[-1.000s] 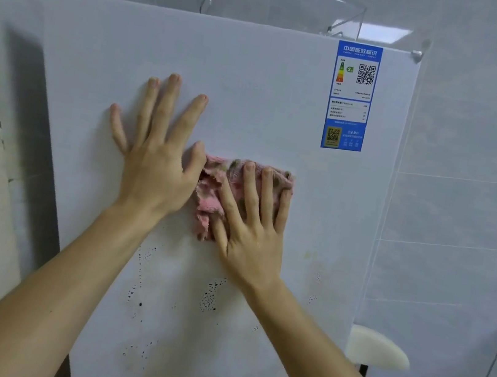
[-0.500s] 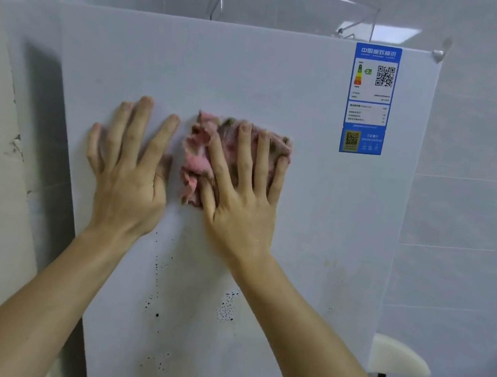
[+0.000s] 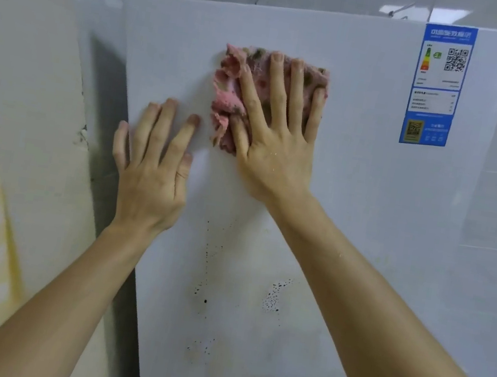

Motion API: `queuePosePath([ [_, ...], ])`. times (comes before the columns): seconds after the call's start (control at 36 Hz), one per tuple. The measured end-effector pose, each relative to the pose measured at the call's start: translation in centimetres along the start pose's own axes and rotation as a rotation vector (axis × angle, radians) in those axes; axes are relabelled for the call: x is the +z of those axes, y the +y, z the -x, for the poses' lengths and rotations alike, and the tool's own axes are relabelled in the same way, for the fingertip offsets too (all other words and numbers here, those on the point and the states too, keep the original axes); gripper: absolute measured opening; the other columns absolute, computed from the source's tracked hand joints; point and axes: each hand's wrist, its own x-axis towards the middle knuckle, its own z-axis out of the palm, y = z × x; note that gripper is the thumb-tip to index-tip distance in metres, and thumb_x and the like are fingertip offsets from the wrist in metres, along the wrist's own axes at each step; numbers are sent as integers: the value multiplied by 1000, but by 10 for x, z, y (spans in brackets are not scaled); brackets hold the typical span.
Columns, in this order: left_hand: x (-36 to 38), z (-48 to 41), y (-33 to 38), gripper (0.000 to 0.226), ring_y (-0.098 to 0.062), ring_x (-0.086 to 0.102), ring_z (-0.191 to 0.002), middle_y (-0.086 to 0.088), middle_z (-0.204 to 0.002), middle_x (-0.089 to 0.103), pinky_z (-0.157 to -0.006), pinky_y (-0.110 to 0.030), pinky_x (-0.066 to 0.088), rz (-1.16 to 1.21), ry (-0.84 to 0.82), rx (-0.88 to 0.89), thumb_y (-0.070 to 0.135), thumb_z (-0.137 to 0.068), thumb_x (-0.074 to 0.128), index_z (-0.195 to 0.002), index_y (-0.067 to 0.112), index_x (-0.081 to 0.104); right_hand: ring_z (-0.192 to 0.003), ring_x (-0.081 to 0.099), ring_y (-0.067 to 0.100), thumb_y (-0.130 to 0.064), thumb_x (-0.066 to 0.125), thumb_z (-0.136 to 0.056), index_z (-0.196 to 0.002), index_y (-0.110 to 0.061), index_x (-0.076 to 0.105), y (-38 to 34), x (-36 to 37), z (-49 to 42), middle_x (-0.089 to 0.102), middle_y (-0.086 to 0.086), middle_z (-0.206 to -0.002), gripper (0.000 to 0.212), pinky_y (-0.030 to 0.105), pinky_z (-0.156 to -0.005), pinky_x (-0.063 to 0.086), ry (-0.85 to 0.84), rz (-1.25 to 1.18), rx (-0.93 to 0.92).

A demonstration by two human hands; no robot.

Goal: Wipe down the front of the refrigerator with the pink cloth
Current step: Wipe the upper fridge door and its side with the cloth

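The cloth is pressed flat against the upper fridge door, left of the label, under the right hand, fingers spread straight, not curled round it. The left hand is laid open on the door just beside, holding nothing. Unpinched, the cloth could be dropped; the dark specks lower down could be missed or smeared.

the right hand has pushed the crumpled pink cloth up the white refrigerator front, level now with the blue energy label; the left hand now sits lower than it, left of centre.
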Motion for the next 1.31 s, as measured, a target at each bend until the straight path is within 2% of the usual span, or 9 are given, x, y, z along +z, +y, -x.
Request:
queuePosePath([
  [0.17,-2,17,-19,53,-20,15,-162,-5,-173,23,-129,-55,8,8,12,-44,18,-110,39,-163,17,35,-161,12,31,-45,38,-111,-164,-28,31,-28,1,75,19,10,-173,56,56,-130,4,-82,-40,-9],
  [0.31,-3,16,-28,51,-21,14,-162,-5,-174,22,-130,-53,6,12,-22,3,29,-113,32,-163,18,35,-163,4,30,-48,41,-110,-166,-31,24,-44,2,128,11,7,-175,61,54,-130,-3,-181,-34,-38],
  [0.53,-1,14,-41,54,-23,17,-162,-8,-173,24,-129,-57,12,3,-16,49,30,-110,41,-162,20,36,-163,4,27,-51,32,-111,-165,-36,24,-51,2,94,13,4,-175,56,54,-130,0,-186,-37,-30],
  [0.72,-7,24,-67,62,-29,12,-163,-12,-175,14,-128,-56,4,-52,29,-12,24,-110,39,-168,26,17,-162,8,31,-48,32,-111,-165,-30,28,-87,14,41,15,9,-174,57,55,-130,2,-116,-61,71],
  [0.89,-13,26,-91,59,-29,6,-163,-4,-177,4,-127,-63,5,-53,-79,-23,42,-110,29,-168,32,17,-163,-2,29,-46,38,-112,-167,-31,19,-106,17,73,5,7,-176,60,55,-130,-3,-179,-99,24],
  [1.0,-12,33,-88,78,-31,3,-163,-10,-176,7,-127,-62,1,-56,-138,-5,58,-101,41,-168,25,19,-163,0,27,-49,33,-112,-167,-34,19,-115,17,126,5,4,-176,59,52,-130,-5,-264,-80,-81],
  [1.11,-12,39,-89,85,-32,1,-163,-11,-176,8,-127,-62,-2,-85,-164,-6,70,-99,36,-168,23,18,-163,2,26,-50,27,-112,-167,-35,19,-114,17,136,9,3,-176,57,52,-130,-4,-295,-52,-114],
  [1.22,-11,37,-87,76,-38,-6,-162,-8,-176,7,-128,-61,-7,-73,-144,-59,64,-104,36,-168,26,20,-163,-1,26,-51,23,-112,-167,-35,19,-128,22,93,8,3,-176,57,52,-130,-7,-265,-72,-110],
  [1.31,-13,31,-88,69,-38,-6,-162,-4,-177,5,-129,-61,-5,-18,-121,-137,49,-106,42,-167,31,16,-163,0,25,-51,31,-111,-166,-35,22,-136,28,64,10,2,-175,58,53,-130,-4,-225,-100,-79],
])
